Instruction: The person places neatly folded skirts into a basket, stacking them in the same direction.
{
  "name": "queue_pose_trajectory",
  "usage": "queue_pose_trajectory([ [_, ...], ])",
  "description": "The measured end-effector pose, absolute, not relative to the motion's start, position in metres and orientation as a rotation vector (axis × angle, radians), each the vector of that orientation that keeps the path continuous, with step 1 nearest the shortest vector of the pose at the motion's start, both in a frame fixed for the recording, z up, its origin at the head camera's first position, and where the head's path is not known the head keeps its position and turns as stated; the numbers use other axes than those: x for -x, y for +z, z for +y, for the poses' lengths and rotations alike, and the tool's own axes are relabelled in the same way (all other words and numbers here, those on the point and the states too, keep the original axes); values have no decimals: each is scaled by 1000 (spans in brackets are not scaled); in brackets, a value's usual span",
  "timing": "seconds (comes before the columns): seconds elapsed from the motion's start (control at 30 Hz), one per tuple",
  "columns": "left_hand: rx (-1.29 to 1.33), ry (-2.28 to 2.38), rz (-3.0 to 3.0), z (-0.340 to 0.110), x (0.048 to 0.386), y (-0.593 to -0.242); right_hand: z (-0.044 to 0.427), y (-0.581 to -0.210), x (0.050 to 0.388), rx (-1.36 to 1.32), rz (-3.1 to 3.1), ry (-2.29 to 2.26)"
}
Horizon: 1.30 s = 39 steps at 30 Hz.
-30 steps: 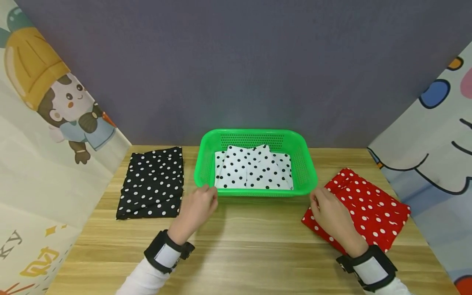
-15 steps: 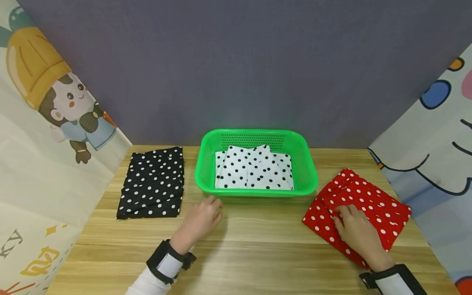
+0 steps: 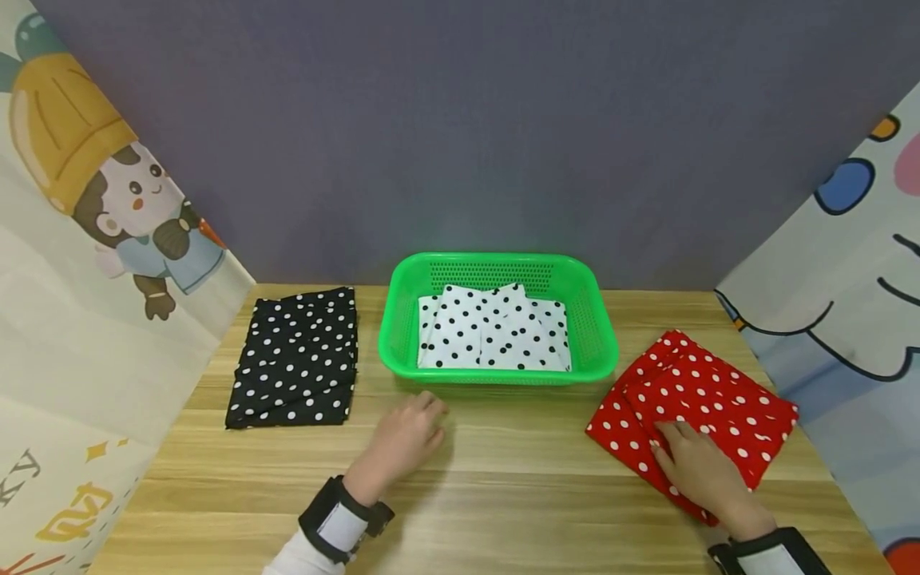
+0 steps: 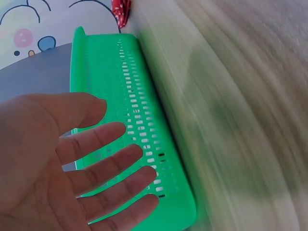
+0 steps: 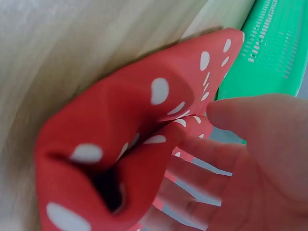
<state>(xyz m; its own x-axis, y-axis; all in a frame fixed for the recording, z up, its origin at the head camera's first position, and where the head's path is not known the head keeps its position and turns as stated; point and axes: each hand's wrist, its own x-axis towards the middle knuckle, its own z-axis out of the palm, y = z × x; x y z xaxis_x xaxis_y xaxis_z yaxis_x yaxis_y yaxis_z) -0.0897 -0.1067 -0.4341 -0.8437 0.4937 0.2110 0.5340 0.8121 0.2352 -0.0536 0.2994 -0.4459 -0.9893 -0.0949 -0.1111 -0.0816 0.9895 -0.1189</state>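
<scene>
A folded red cloth with white dots lies askew on the right of the table. Over its near left part is my right hand. In the right wrist view, the fingers are extended and apart alongside the folded layers; whether they touch the fabric is hard to tell. My left hand hovers in front of the green basket, holding nothing. Its fingers are loosely spread in the left wrist view. Inside the basket lies a folded white cloth with black dots.
A folded black cloth with white dots lies at the left of the wooden table. Behind the basket rises a dark grey panel. Printed sheets with cartoon figures stand along both sides.
My right hand has moved from near the basket's right front corner back over the red cloth. The left hand has drifted right and towards me, away from the basket rim. The cloths stay put.
</scene>
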Motion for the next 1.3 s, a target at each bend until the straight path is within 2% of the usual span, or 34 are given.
queue_pose_trajectory([
  [0.33,883,-462,-2861,-89,83,-439,276,-444,48,263,2981,-224],
  [1.3,1149,-356,-2824,-42,55,-444,186,-435,27,347,2766,-480],
])
